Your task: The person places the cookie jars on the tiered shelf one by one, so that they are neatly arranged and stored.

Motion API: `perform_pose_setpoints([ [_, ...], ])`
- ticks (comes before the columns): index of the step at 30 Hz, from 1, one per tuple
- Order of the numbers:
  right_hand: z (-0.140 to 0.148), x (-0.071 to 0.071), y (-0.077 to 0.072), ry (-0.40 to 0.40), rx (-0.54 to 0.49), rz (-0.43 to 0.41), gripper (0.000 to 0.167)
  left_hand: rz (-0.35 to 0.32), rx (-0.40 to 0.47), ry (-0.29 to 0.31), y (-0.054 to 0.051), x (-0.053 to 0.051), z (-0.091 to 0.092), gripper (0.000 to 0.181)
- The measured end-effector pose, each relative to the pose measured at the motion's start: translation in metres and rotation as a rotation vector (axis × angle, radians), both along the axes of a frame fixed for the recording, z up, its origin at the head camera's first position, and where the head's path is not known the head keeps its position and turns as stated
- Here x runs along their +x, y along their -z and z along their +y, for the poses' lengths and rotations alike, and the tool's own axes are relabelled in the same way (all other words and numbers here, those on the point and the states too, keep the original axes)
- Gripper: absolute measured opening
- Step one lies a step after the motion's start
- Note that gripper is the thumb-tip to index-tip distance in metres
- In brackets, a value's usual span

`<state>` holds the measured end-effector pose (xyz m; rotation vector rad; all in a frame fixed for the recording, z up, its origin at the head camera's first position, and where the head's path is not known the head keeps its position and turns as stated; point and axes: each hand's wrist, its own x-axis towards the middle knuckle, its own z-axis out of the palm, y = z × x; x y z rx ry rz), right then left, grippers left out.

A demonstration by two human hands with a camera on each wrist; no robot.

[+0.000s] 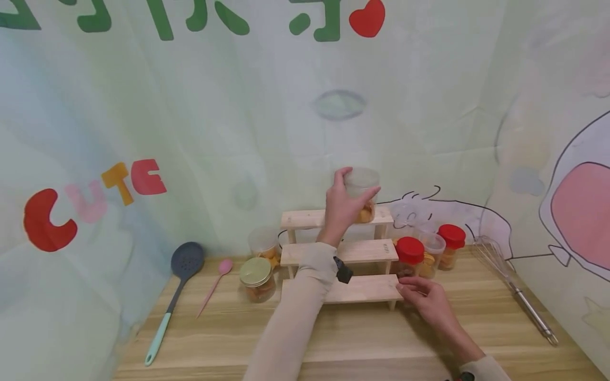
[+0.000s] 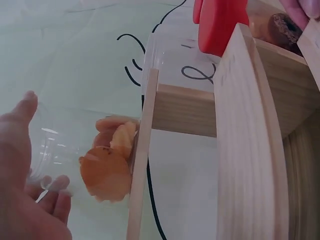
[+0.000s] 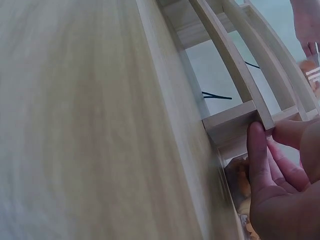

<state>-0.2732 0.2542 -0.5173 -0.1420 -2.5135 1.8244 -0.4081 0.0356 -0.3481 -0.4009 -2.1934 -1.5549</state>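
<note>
A clear jar (image 1: 364, 182) with orange-brown pieces in its bottom stands at the right part of the top tier of a three-tier wooden rack (image 1: 363, 251). My left hand (image 1: 339, 209) grips this jar around its upper part, thumb and fingers on opposite sides. The left wrist view shows the pieces (image 2: 105, 172) low in the jar, beside the top board, and my left hand (image 2: 22, 175) around the clear wall. At the right end of the lowest tier, my right hand (image 1: 431, 304) pinches the board's corner; in the right wrist view its thumb and forefinger meet the wood (image 3: 227, 122).
Right of the rack stand jars with red lids (image 1: 410, 251) and a clear one (image 1: 431, 254); a whisk (image 1: 517, 291) lies further right. On the left are a green-lidded jar (image 1: 257, 279), a clear jar (image 1: 263, 243), a pink spoon (image 1: 220, 275) and a slotted turner (image 1: 183, 272). A printed cloth (image 1: 238, 106) hangs behind.
</note>
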Motion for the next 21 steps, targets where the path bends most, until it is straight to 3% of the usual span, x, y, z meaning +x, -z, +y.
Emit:
perform_pose_setpoints([
  [6, 0.001, -0.001, 0.002, 0.0, -0.025, -0.008, 0.045, -0.03, -0.034, 0.039, -0.001, -0.002, 0.017, 0.086],
  [14, -0.002, -0.001, -0.003, -0.008, -0.053, -0.006, 0.044, -0.011, -0.108, 0.028, -0.004, 0.0, 0.016, 0.088],
  [18, -0.001, -0.001, -0.002, -0.007, -0.055, -0.011, 0.044, -0.025, -0.174, 0.057, 0.005, 0.003, 0.012, 0.107],
  [21, 0.001, 0.001, -0.001, -0.004, -0.047, -0.014, 0.045, -0.095, -0.272, 0.053, 0.018, 0.008, 0.01, 0.126],
])
